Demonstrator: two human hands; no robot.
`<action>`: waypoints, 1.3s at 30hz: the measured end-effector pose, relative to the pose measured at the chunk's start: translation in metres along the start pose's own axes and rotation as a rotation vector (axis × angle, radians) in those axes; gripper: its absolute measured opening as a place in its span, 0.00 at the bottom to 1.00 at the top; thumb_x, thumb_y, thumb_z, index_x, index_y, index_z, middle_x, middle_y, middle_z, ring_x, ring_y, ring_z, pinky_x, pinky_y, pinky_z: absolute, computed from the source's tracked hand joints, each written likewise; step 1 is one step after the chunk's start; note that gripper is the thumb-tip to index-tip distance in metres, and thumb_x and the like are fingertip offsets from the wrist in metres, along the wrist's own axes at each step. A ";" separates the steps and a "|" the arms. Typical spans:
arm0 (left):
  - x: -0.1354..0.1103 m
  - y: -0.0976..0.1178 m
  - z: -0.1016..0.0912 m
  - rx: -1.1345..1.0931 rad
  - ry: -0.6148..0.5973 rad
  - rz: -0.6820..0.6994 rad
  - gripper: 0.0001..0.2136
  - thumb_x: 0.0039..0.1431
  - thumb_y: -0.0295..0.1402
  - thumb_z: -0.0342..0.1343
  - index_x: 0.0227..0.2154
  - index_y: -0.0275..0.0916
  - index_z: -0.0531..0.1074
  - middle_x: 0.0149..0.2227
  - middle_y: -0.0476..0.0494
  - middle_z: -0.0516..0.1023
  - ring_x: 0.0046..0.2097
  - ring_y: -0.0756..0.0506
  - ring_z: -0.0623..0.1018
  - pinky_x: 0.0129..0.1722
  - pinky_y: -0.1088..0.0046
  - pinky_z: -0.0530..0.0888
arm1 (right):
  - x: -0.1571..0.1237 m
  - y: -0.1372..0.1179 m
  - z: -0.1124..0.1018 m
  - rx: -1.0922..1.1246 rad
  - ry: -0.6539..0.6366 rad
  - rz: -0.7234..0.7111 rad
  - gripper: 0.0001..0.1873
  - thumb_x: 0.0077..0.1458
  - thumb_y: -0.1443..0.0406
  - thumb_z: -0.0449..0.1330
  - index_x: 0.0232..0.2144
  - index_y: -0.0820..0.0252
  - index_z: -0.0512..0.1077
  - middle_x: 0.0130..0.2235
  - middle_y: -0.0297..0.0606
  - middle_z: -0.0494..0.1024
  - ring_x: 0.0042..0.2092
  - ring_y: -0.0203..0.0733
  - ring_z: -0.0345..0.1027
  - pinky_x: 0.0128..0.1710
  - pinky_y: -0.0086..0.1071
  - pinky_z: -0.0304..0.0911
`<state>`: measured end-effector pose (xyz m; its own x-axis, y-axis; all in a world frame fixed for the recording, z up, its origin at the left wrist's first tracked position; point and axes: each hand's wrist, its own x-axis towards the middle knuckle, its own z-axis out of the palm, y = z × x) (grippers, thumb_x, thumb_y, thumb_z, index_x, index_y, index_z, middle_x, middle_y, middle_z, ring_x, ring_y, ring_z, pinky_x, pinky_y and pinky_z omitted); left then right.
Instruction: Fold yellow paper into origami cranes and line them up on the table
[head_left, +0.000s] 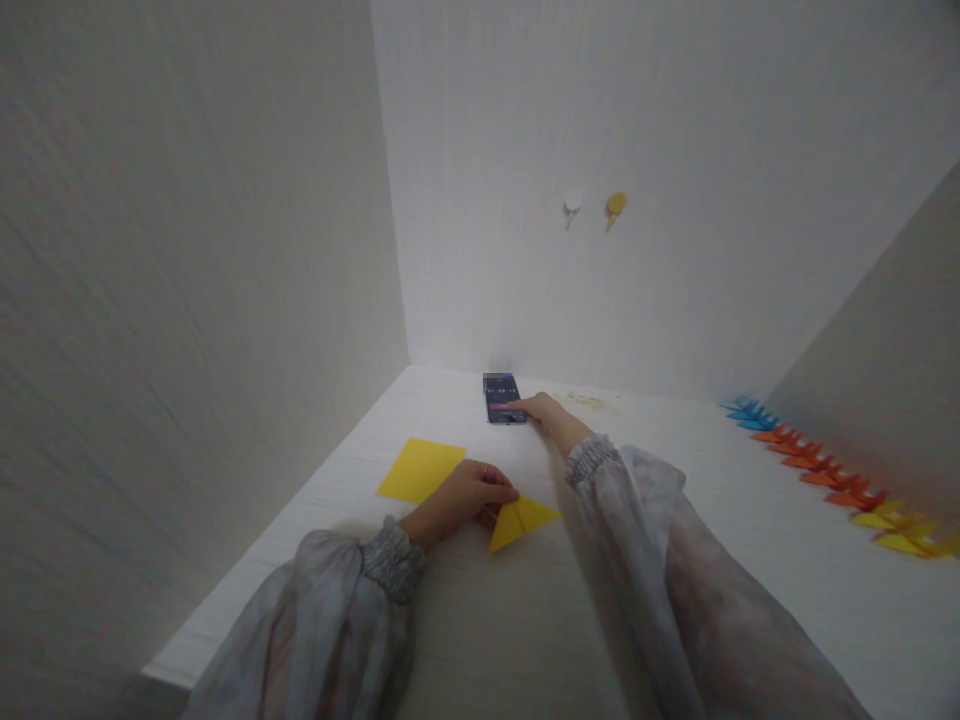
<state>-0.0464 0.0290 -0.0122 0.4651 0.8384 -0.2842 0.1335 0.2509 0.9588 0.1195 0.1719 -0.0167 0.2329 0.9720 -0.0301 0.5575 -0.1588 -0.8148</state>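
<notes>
My left hand [480, 492] is closed, pinching a folded piece of yellow origami paper [516, 520] at its top corner, with a crease down the paper's middle. A square sheet of yellow origami paper [420, 468] lies flat on the table beside that hand, partly behind the wrist. Farther back, my right hand [551, 412] reaches to a smartphone [501, 390] lying face up near the back wall. One outstretched finger touches the lower part of its lit screen, over a pink bar. The other fingers of this hand are mostly hidden, and nothing is held in it.
Along the right side of the white table [480, 640] runs a row of folded paper figures, blue [750, 412], orange-red [821, 465] and yellow [904, 525]. White walls rise at the left, back and right. Two small hooks, white [573, 203] and yellow [616, 206], are on the back wall.
</notes>
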 end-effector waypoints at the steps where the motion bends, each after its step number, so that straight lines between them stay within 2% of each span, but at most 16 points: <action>1: 0.000 0.000 -0.001 -0.005 0.008 0.012 0.10 0.37 0.33 0.59 0.22 0.32 0.69 0.21 0.47 0.73 0.22 0.52 0.71 0.21 0.77 0.66 | -0.001 0.001 -0.001 0.020 -0.006 0.018 0.15 0.34 0.59 0.63 0.22 0.68 0.70 0.23 0.43 0.72 0.30 0.45 0.66 0.25 0.32 0.57; 4: 0.002 0.000 -0.004 -0.035 0.028 0.051 0.09 0.38 0.34 0.58 0.23 0.32 0.68 0.23 0.46 0.73 0.23 0.51 0.71 0.21 0.77 0.67 | -0.008 0.003 -0.003 0.100 -0.034 0.030 0.12 0.40 0.60 0.59 0.22 0.67 0.69 0.20 0.38 0.70 0.26 0.38 0.64 0.24 0.29 0.56; 7: 0.003 -0.001 -0.005 -0.054 0.046 0.083 0.09 0.40 0.33 0.58 0.23 0.32 0.68 0.24 0.46 0.73 0.24 0.51 0.72 0.21 0.77 0.68 | -0.023 0.008 -0.007 0.191 -0.028 -0.032 0.10 0.43 0.61 0.56 0.22 0.65 0.68 0.21 0.35 0.70 0.26 0.35 0.62 0.25 0.27 0.56; 13: 0.006 -0.007 -0.002 -0.079 0.109 0.153 0.10 0.42 0.34 0.57 0.25 0.32 0.68 0.26 0.44 0.73 0.25 0.51 0.72 0.25 0.75 0.71 | -0.085 0.020 -0.020 0.348 -0.017 -0.181 0.17 0.48 0.55 0.50 0.20 0.63 0.66 0.26 0.38 0.72 0.29 0.35 0.63 0.30 0.27 0.57; 16: 0.003 -0.005 0.001 -0.088 0.129 0.184 0.10 0.42 0.34 0.58 0.24 0.32 0.67 0.25 0.45 0.73 0.26 0.51 0.73 0.25 0.75 0.71 | -0.126 0.021 -0.026 0.402 -0.097 -0.218 0.22 0.48 0.51 0.48 0.22 0.63 0.68 0.25 0.38 0.72 0.28 0.34 0.63 0.29 0.27 0.57; 18: -0.001 -0.001 0.004 -0.084 0.115 0.200 0.10 0.42 0.34 0.58 0.24 0.32 0.67 0.25 0.46 0.73 0.26 0.51 0.73 0.24 0.76 0.71 | -0.147 0.020 -0.027 0.484 -0.246 -0.221 0.20 0.45 0.51 0.53 0.23 0.63 0.69 0.24 0.37 0.71 0.26 0.34 0.63 0.28 0.28 0.57; 20: -0.004 0.002 0.007 -0.066 0.091 0.199 0.10 0.42 0.35 0.58 0.23 0.32 0.67 0.24 0.46 0.73 0.26 0.51 0.73 0.24 0.76 0.71 | -0.162 0.021 -0.025 0.520 -0.305 -0.176 0.16 0.40 0.54 0.59 0.23 0.63 0.69 0.22 0.34 0.70 0.24 0.33 0.62 0.26 0.28 0.56; 23: -0.006 0.005 0.011 -0.058 0.070 0.189 0.10 0.41 0.35 0.59 0.23 0.32 0.67 0.24 0.45 0.73 0.26 0.51 0.73 0.24 0.76 0.71 | -0.171 0.025 -0.022 0.584 -0.312 -0.081 0.13 0.37 0.58 0.62 0.21 0.63 0.69 0.20 0.33 0.70 0.23 0.32 0.61 0.25 0.28 0.56; 28: -0.004 0.002 0.011 -0.103 -0.056 0.188 0.12 0.44 0.37 0.56 0.26 0.32 0.68 0.27 0.43 0.74 0.28 0.49 0.74 0.25 0.76 0.70 | -0.174 0.027 -0.030 0.634 -0.299 -0.009 0.10 0.35 0.61 0.63 0.20 0.65 0.71 0.21 0.35 0.72 0.23 0.33 0.63 0.25 0.28 0.57; 32: 0.000 -0.004 0.008 -0.097 -0.119 0.179 0.13 0.37 0.32 0.61 0.28 0.32 0.69 0.28 0.44 0.75 0.28 0.51 0.73 0.26 0.77 0.70 | -0.178 0.026 -0.035 0.618 -0.345 0.022 0.12 0.33 0.61 0.64 0.20 0.65 0.72 0.21 0.37 0.73 0.23 0.34 0.64 0.25 0.29 0.58; 39: 0.002 -0.006 0.008 -0.084 -0.107 0.173 0.10 0.38 0.29 0.60 0.27 0.33 0.70 0.25 0.47 0.74 0.25 0.53 0.72 0.24 0.79 0.69 | -0.181 0.031 -0.032 0.653 -0.351 0.017 0.11 0.34 0.61 0.64 0.20 0.65 0.73 0.21 0.36 0.73 0.23 0.33 0.63 0.24 0.28 0.57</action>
<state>-0.0397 0.0250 -0.0187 0.5658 0.8172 -0.1094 -0.0272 0.1511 0.9881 0.1201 -0.0142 -0.0177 -0.0917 0.9859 -0.1403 -0.0566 -0.1458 -0.9877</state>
